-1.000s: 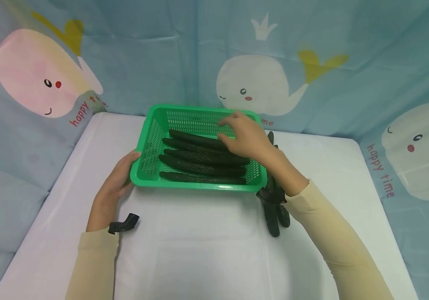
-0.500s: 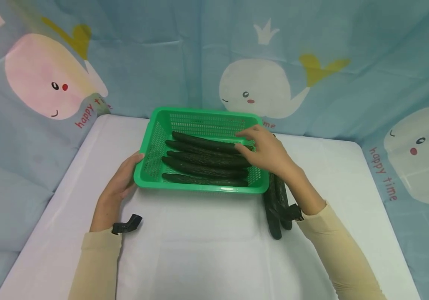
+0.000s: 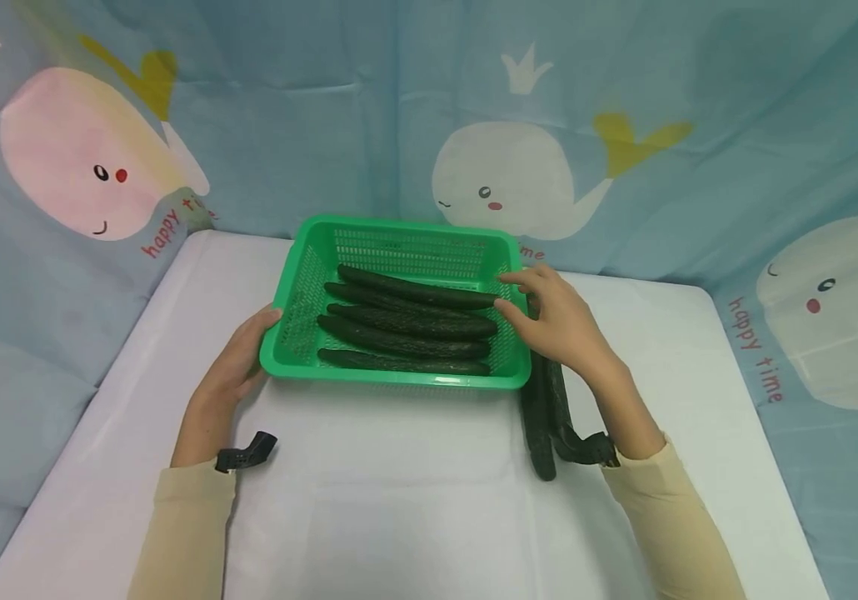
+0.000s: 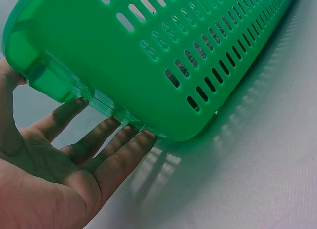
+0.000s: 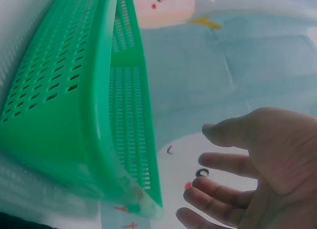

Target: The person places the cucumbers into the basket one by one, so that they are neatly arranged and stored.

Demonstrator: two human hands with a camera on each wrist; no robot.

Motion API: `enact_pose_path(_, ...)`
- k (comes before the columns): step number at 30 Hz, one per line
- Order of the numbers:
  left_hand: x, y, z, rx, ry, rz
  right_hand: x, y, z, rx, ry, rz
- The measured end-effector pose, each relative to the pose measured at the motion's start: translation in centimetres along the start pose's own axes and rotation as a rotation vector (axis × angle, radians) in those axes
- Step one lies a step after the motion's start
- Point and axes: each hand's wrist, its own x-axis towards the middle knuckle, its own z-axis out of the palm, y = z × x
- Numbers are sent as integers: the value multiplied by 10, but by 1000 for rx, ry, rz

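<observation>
A green plastic basket (image 3: 391, 377) with slotted walls stands on the table, several dark cucumbers (image 3: 406, 321) lying lengthwise inside it. At its left end my left hand (image 3: 232, 358) touches the outside, thumb at the rim and fairly straight fingers (image 4: 124, 152) against the end wall. My right hand (image 3: 560, 321) is over the right rim with thumb and fingers spread and loosely bent. Nothing is between them, and in the right wrist view they are apart from the basket. Below that hand, two more cucumbers (image 3: 539, 437) lie on the table along the right end, partly hidden.
A white cloth (image 3: 384, 517) covers the table. Blue curtains (image 3: 309, 117) printed with whales hang behind it and along both sides. The basket stands near the table's back edge. A black wrist mount (image 3: 247, 452) sits on the left wrist, another (image 3: 586, 448) on the right.
My right hand has moved right, from above the cucumbers inside the basket to its right rim, uncovering their ends. The left hand keeps its place at the left end.
</observation>
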Motion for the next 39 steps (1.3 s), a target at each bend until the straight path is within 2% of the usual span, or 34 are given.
enact_pose_path(7,-1,1,0,41,4,-5,-12,19,4,82,31,38)
enact_pose_path(13,-1,0,0,35,-6,-5,-23,36,10,129,56,80)
enact_pose_path(20,0,-2,0,56,-13,25,-37,54,14,150,97,127)
enact_pose_path(28,0,0,1,48,5,5,-53,70,21,163,101,200)
enact_pose_path(39,0,0,1,43,-6,3,-74,92,37,170,139,303)
